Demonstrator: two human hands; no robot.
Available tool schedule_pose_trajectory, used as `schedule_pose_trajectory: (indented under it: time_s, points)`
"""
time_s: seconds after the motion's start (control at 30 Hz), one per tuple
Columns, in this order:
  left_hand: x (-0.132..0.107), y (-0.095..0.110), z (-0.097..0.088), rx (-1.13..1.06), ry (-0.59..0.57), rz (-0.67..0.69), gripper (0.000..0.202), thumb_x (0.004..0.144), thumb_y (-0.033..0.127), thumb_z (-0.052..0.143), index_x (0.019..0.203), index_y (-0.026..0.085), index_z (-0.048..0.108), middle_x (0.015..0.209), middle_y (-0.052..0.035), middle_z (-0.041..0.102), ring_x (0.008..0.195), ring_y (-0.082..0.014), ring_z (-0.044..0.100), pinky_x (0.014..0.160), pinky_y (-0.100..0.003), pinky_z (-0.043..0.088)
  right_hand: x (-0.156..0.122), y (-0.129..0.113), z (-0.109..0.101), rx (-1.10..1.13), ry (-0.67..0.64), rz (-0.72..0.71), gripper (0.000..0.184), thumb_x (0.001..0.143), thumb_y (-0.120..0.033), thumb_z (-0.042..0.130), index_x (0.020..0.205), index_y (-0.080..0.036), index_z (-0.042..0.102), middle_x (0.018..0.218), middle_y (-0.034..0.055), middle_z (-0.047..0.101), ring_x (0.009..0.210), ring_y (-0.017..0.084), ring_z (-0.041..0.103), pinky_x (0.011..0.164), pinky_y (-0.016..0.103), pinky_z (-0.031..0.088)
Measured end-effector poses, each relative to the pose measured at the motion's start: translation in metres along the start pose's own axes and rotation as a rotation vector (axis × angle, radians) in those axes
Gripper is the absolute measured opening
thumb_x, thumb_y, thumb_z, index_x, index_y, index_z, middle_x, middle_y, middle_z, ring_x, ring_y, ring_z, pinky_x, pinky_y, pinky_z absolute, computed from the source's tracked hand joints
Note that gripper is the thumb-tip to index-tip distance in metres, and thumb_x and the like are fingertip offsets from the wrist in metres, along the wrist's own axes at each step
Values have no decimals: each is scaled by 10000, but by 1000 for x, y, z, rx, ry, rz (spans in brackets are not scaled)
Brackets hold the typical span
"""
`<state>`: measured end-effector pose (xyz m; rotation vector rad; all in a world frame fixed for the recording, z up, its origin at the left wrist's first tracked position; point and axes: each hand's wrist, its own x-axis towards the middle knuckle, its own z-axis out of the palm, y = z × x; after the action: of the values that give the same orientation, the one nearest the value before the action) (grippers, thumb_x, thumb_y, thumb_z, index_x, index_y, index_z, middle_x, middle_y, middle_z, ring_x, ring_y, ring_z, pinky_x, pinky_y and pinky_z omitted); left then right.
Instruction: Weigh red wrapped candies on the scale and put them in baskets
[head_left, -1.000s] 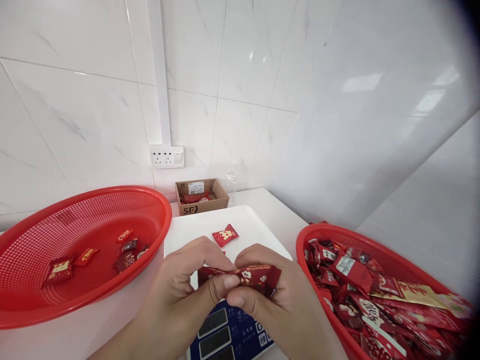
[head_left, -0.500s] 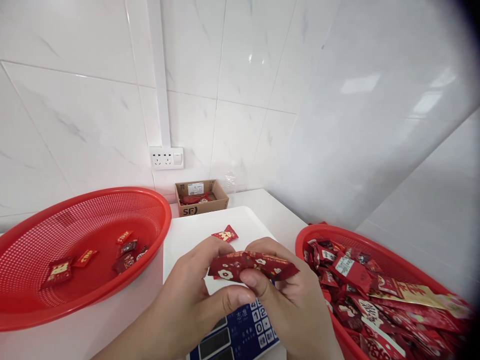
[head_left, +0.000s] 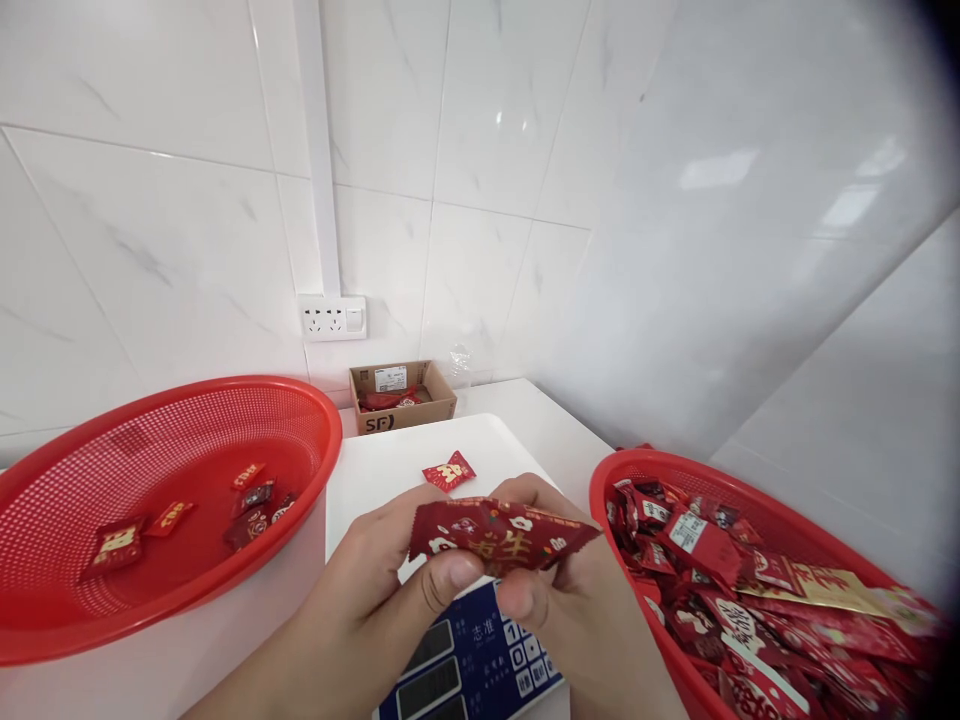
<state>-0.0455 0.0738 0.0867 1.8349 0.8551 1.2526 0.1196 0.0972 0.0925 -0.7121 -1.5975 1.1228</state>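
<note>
Both hands are together on one red packet point(head_left: 499, 535), which spans the gap between them with its printed face, gold lettering and white flower shapes turned up toward the person. The left hand point(head_left: 401, 585) has its end pinched, thumb laid over the lower edge; the right hand point(head_left: 581, 575) supports the other end, its thumb just under that edge. Most of the fingers are behind the packet, so I can't see how they grip.

Right below the hands is a scale point(head_left: 484, 655), its blue panel showing dark displays toward the left hand and number keys toward the right, some of them covered by that hand. Just beyond the hands stretches its white pan point(head_left: 382, 480), and on it lies a small red sweet point(head_left: 450, 471).

Off to the left of the left hand sits a red basket point(head_left: 195, 455) with a few wrapped pieces point(head_left: 120, 545) scattered over its bottom. Close by the right hand stands another red basket point(head_left: 602, 485), this one heaped with wrappers point(head_left: 750, 590), red mostly, one long and gold.

Farther out, past the pan, a cardboard box point(head_left: 394, 418) with red packs point(head_left: 386, 399) inside rests on the white bench point(head_left: 555, 410) near the tiled wall point(head_left: 495, 280).
</note>
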Motion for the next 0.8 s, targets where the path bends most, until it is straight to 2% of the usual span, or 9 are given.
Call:
schedule_pose_trajectory:
  time_s: [0.07,0.17,0.3,0.37,0.47,0.53,0.67,0.8]
  points:
    - [0,0,0,-18,-16,-8,255,982,310,480,1131,306,687,1060,-17,709,944,-180,649,824,-262,515,2,-6,1,-40,-45,-37,507,693,-703,700,678,-203,614,579,-26,549,518,117,477,470,214,427]
    - [1,1,0,-59,-60,-44,274,980,345,481,1145,310,696,1077,-27,721,1002,-203,654,877,-292,518,2,-11,4,-70,-41,-95,492,727,-697,672,689,-207,664,609,-9,593,576,143,546,510,221,476]
    - [0,1,-3,-99,-67,-95,283,946,421,523,1104,294,720,983,-45,741,944,-231,679,827,-325,548,-6,-5,4,-9,-73,-86,367,839,-591,636,841,-233,720,732,11,679,701,178,643,632,253,535]
    - [-2,2,-4,-134,-91,-93,330,931,493,511,1041,282,740,894,-47,741,885,-237,687,779,-331,559,-12,-2,2,-21,-90,-55,324,862,-540,634,843,-227,717,774,22,688,729,187,652,654,269,541]
    - [-4,4,-5,-209,-110,-86,441,848,632,541,940,258,755,796,-51,723,767,-237,683,672,-322,555,-19,2,1,-60,-29,24,374,798,-566,686,718,-202,657,716,22,632,599,157,578,520,253,497]
    - [-3,5,-5,-245,-142,-125,482,770,668,607,946,244,753,819,-64,720,790,-255,678,661,-329,547,-20,2,3,-73,14,58,385,775,-550,710,659,-204,589,645,0,554,529,132,501,450,240,438]
    - [-1,3,-2,-344,-244,-160,481,776,618,645,995,202,746,900,-81,714,908,-269,657,722,-321,530,-18,-3,9,-217,-34,24,414,831,-485,659,592,-203,472,576,-34,426,531,118,439,461,229,368]
    - [-1,2,2,-456,-222,-143,402,795,514,706,1003,172,743,929,-76,714,881,-231,657,667,-247,493,-17,-6,12,-294,-32,-68,473,871,-503,617,568,-189,434,561,-51,376,508,91,390,493,221,346]
